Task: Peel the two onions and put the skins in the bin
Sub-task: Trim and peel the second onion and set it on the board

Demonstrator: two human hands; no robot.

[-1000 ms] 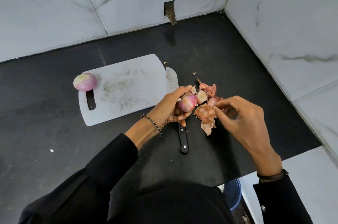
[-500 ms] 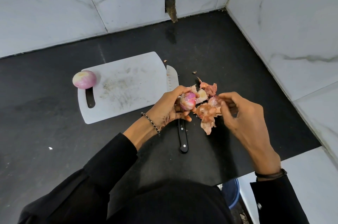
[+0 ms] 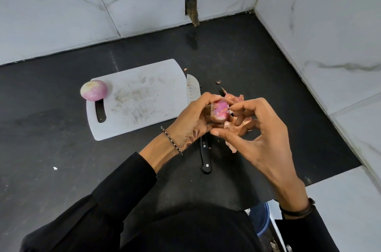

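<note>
White cutting board on black counter; black-handled knife beside board's right edge.

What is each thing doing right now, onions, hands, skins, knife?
Round pink-white onion: peeled, resting on white plastic cutting board.
Second pink onion: partly peeled, gripped by left hand.
Right hand: fingertip touching that onion.
Papery brown skins: piled on black counter.
Black-handled knife: lying flat, unused.
</note>
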